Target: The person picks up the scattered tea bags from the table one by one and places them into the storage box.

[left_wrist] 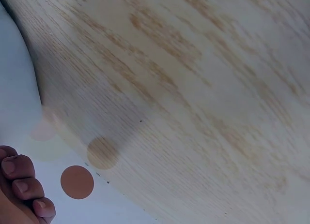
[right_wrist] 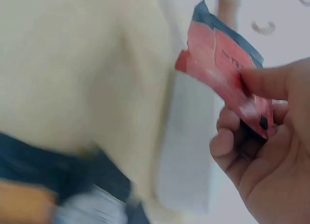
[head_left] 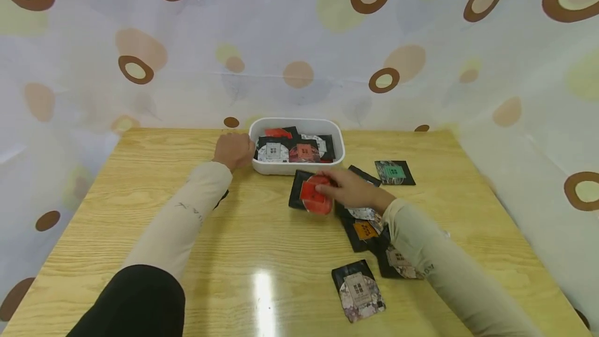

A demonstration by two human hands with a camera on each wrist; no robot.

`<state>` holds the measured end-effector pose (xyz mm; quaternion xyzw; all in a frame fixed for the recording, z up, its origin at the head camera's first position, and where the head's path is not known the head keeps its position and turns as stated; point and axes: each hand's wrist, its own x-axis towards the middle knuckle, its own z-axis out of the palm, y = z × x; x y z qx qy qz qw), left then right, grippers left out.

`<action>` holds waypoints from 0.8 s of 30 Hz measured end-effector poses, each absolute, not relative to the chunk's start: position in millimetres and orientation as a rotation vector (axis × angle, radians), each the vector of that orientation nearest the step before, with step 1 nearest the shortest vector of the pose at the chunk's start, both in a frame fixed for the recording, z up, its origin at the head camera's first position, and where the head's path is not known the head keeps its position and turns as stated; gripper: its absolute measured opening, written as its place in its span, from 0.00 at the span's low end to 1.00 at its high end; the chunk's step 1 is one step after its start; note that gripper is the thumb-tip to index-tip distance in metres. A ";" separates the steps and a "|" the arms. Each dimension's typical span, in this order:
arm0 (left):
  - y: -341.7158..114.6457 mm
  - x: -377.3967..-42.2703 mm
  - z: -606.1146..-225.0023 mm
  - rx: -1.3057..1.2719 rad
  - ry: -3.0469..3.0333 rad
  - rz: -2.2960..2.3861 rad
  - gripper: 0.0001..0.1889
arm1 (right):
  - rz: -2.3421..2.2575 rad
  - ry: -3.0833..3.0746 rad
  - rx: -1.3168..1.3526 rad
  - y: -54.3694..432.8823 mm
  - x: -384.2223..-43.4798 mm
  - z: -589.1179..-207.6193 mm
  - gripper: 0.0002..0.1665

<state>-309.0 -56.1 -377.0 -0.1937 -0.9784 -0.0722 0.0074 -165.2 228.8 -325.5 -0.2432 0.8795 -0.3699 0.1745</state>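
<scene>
Red packet: [head_left: 309, 199] just on our side of the white bin [head_left: 299, 169], toward its right end; looks lifted off the bench [head_left: 140, 181], outside the bin.
Right hand: [head_left: 353, 189] thumb and fingers closed on the red packet, thumb on its printed face, one corner tucked toward the palm in the right wrist view.
Grip advice: we'd pinch flat and lightly near one edge; the foil looks soft, so squeezing would likely crease it.
Step in hand: we read it as handling packets one by one between bin and pile; direction we can't tell.
Crossing the rim: we'd carry the packet level and high enough to clear the bin's front wall, so no corner snags.
Left hand: [head_left: 234, 151] at the bin's left end, fingers curled in, no packet seen in them; contact with the bin we can't tell. Steadying the bin there would help.
Bin packets: [head_left: 273, 152] several overlap inside the bin; we'd lay faces up, edges aligned.
Pile: [head_left: 365, 230] overlapping packets right of and nearer us than the bin, partly under the right arm; sleeve could drag them, so we'd lift the forearm.
Green-label packet: [head_left: 395, 172] alone, right of the bin.
Pale-label packet: [head_left: 359, 291] nearest us, well apart from the bin.
</scene>
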 end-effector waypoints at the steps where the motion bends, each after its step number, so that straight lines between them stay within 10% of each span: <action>1: -55.7 -309.4 -377.6 -0.603 -3.060 -0.219 0.22 | -1.059 2.525 -0.657 231.5 -175.7 -320.5 0.14; 11: -44.6 -304.6 -385.9 -0.611 -3.027 -0.205 0.21 | -0.928 2.716 -0.353 249.6 -259.5 -307.3 0.19; 24: -18.2 -302.4 -391.0 -0.657 -3.038 -0.235 0.21 | -0.113 3.153 -0.321 260.1 -279.0 -358.0 0.19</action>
